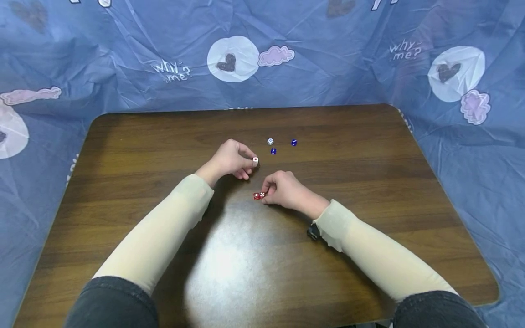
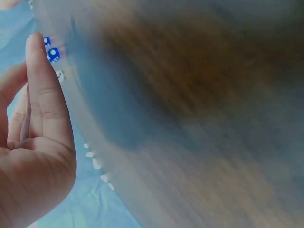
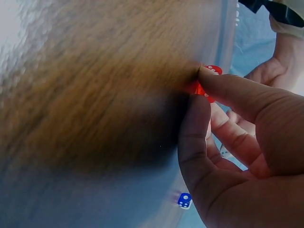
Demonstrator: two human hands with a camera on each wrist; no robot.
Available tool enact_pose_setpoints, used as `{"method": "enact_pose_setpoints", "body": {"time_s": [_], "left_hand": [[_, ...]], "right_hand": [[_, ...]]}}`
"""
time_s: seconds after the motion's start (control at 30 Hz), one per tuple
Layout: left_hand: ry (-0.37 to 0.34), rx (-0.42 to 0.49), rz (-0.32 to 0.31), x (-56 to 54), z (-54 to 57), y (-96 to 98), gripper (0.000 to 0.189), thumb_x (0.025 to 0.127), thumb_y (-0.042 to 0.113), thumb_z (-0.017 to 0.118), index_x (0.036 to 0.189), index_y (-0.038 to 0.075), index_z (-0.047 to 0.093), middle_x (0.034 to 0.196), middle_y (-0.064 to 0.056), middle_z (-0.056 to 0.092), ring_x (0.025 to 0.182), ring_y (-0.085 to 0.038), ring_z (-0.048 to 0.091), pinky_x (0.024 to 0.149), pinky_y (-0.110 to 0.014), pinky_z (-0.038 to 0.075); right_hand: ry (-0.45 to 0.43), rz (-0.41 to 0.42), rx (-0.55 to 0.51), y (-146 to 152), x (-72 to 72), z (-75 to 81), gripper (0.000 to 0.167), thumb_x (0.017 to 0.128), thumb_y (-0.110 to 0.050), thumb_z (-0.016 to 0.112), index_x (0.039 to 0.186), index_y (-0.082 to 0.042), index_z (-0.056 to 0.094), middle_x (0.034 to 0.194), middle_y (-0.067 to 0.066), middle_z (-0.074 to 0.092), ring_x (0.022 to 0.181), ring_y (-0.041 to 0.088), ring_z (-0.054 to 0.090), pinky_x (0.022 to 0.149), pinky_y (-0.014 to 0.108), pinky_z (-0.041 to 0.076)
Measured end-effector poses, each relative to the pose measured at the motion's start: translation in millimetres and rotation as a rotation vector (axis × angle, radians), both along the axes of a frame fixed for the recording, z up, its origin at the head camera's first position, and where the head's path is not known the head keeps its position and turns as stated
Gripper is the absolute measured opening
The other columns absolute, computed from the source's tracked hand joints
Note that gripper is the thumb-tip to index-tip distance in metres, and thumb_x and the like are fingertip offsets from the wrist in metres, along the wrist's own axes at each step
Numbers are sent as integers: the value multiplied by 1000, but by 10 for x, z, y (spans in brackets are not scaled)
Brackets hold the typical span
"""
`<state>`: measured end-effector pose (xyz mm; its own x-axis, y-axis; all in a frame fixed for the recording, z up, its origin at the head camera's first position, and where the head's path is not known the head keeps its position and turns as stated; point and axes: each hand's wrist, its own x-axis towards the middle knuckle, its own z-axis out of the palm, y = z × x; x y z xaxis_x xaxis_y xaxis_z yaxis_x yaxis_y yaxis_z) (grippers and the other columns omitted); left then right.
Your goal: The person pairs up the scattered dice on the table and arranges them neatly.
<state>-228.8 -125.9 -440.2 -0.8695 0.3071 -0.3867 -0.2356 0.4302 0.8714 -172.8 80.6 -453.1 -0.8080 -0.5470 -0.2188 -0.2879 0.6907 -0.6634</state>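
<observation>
Between thumb and fingertip, my left hand [image 1: 233, 159] pinches a white die [image 1: 255, 161] with a red pip facing up. In the left wrist view that die is hidden behind the fingers. Closer to me and to the right, my right hand [image 1: 287, 190] pinches a red die [image 1: 262, 194] low over the table. Side by side with it, on its left, is a second red die [image 1: 256, 196]. The right wrist view shows red [image 3: 204, 90] between the thumb and finger, partly covered by them.
Beyond the hands, a white die [image 1: 270, 141] and a blue die [image 1: 273, 151] lie close together on the brown wooden table [image 1: 348, 136]. Another blue die [image 1: 294, 142] sits to their right. Blue printed cloth [image 1: 320, 27] hangs behind the table's far edge.
</observation>
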Motion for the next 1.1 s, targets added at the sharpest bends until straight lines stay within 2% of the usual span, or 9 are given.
{"method": "enact_pose_setpoints", "body": {"time_s": [0.27, 0.53, 0.73, 0.93, 1.1], "left_hand": [[-2, 7, 27, 193, 6, 18, 14, 94, 4, 73, 107, -2, 74, 77, -22, 71, 56, -25, 70, 59, -40, 63], [-18, -18, 63, 378, -22, 78, 12, 91, 1, 75, 103, -2, 75, 74, -21, 71, 54, -25, 69, 54, -37, 62], [-40, -50, 102, 449, -64, 78, 13, 90, 0, 77, 102, -1, 76, 73, -21, 71, 53, -25, 69, 53, -37, 62], [-43, -58, 114, 495, -126, 67, 13, 89, 1, 78, 101, -1, 76, 71, -19, 71, 53, -26, 69, 52, -36, 61], [-15, -70, 112, 540, -149, 81, 11, 89, 1, 78, 100, -1, 77, 69, -18, 70, 53, -26, 69, 50, -36, 61]], "right_hand": [[8, -5, -3, 10, 2, -12, 17, 79, -13, 88, 83, -12, 72, 67, -5, 64, 62, 11, 59, 62, 30, 49], [9, -8, -2, -4, 5, -16, 17, 79, -13, 89, 83, -12, 73, 67, -5, 65, 62, 11, 59, 61, 29, 49], [-14, -11, 13, -14, -1, -24, 16, 80, -14, 89, 83, -14, 73, 68, -4, 65, 62, 11, 59, 60, 29, 48], [17, 6, 2, -8, -15, -47, 16, 79, -15, 89, 82, -15, 73, 66, -6, 64, 61, 10, 58, 61, 29, 48], [12, -1, 3, -22, -20, -48, 16, 78, -15, 90, 83, -14, 74, 66, -6, 65, 62, 10, 58, 62, 29, 48]]}}
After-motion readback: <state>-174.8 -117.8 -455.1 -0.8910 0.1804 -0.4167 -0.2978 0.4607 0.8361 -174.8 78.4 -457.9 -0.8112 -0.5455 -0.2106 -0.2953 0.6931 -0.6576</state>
